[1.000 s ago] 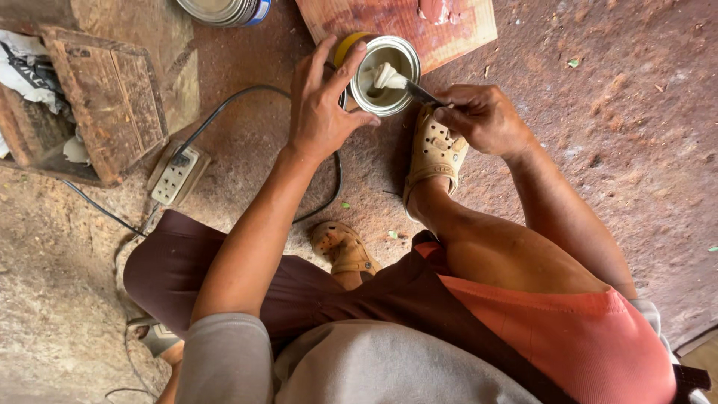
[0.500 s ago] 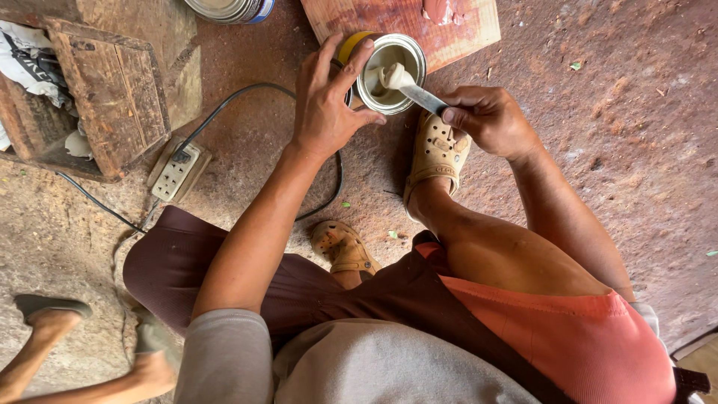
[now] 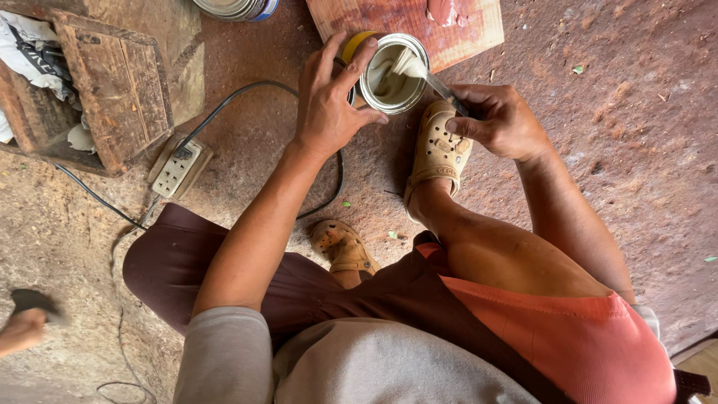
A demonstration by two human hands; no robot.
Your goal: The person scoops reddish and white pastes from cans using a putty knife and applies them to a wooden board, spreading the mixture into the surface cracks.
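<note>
An open round metal can (image 3: 393, 72) of pale creamy paste stands on the reddish floor in front of me. My left hand (image 3: 329, 101) wraps around its left side and steadies it. My right hand (image 3: 499, 121) grips the handle of a narrow putty knife (image 3: 430, 76), whose blade is smeared with paste and dips into the can from the right. My right foot in a tan clog (image 3: 437, 150) sits just below the can.
A reddish wooden board (image 3: 407, 22) lies behind the can. A worn wooden block (image 3: 112, 82) and a white power strip (image 3: 176, 168) with black cable are at the left. Another tin's rim (image 3: 235, 7) shows at top. Another person's foot (image 3: 26, 325) is at lower left.
The putty knife's blade has lifted and shifted within the can, carrying paste. Another person's foot has moved leftward toward the frame's edge. My left hand stays on the can.
</note>
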